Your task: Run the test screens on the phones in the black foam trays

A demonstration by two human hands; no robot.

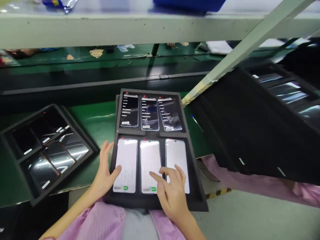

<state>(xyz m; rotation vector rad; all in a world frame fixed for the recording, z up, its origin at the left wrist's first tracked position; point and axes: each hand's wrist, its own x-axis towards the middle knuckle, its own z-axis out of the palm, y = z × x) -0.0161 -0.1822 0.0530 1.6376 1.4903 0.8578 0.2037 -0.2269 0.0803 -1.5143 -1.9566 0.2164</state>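
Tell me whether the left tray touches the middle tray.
Apart. The head view shows a strip of green bench between the left tray and the middle tray.

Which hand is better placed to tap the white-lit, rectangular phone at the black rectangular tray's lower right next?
Probably the right hand: it lies partly over that phone, while the left hand is at the tray's left edge.

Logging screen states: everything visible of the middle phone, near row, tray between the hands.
The phone lies face up in the black tray, lengthwise away from the person. It looks glassy, with rounded corners; its lit screen is mostly white, with faint marks and a green patch near the bottom. The index fingertip of the right hand is at the screen; contact is unclear.
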